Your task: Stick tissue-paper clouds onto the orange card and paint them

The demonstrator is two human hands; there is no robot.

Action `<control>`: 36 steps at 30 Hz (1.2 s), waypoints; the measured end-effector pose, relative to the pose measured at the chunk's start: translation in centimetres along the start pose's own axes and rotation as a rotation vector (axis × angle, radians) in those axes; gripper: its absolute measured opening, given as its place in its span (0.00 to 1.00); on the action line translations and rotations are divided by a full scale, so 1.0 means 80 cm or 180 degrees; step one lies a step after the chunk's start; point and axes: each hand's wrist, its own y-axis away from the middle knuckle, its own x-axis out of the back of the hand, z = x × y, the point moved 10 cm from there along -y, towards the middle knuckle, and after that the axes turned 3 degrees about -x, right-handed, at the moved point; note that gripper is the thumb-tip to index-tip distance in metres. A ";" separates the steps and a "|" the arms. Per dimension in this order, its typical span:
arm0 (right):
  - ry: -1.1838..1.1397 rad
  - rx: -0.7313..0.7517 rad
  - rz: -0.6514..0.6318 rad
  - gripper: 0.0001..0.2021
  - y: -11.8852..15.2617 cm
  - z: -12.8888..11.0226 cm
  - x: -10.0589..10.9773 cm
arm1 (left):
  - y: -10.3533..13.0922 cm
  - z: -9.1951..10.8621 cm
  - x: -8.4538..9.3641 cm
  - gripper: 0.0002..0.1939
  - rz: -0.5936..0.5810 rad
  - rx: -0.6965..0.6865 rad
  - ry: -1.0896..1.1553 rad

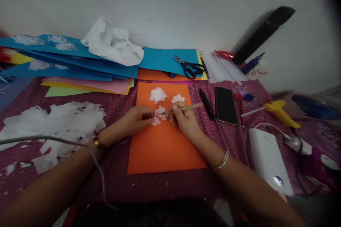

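An orange sheet of paper (167,149) lies in front of me with clumps of torn white tissue paper on it. One fluffy clump (157,94) sits near its top and another clump (178,98) to the right. Between my hands is a third white clump (161,111), with a loose white scrap (156,121) just below. My right hand (185,118) grips a flat wooden stick (194,106), whose thin tip reaches the third clump. At that clump's left edge my left hand (142,117) is closed in a pinch; what its fingertips hold is too small to make out.
Torn white tissue (66,120) is heaped at the left. Blue sheets (80,58), crumpled tissue (112,42) and scissors (190,68) lie at the back. On the right are a black marker (207,104), a phone (226,104), a yellow glue gun (278,111) and a white power bank (269,159). A grey cable (66,141) crosses my left arm.
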 end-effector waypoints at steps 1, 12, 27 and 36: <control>-0.0026 0.0025 0.0022 0.18 0.001 -0.002 0.002 | -0.002 0.000 0.000 0.06 0.0057 -0.0038 -0.0105; 0.0376 0.0260 -0.0190 0.18 0.009 -0.014 -0.009 | -0.012 0.000 0.001 0.09 0.0490 -0.0054 -0.0236; 0.2829 0.1348 -0.0798 0.13 0.034 -0.043 -0.061 | -0.016 -0.011 0.016 0.04 0.0781 0.0056 0.0798; 0.0500 0.0223 -0.0055 0.14 0.011 -0.018 -0.004 | -0.006 -0.003 0.031 0.07 0.0839 0.0115 0.0468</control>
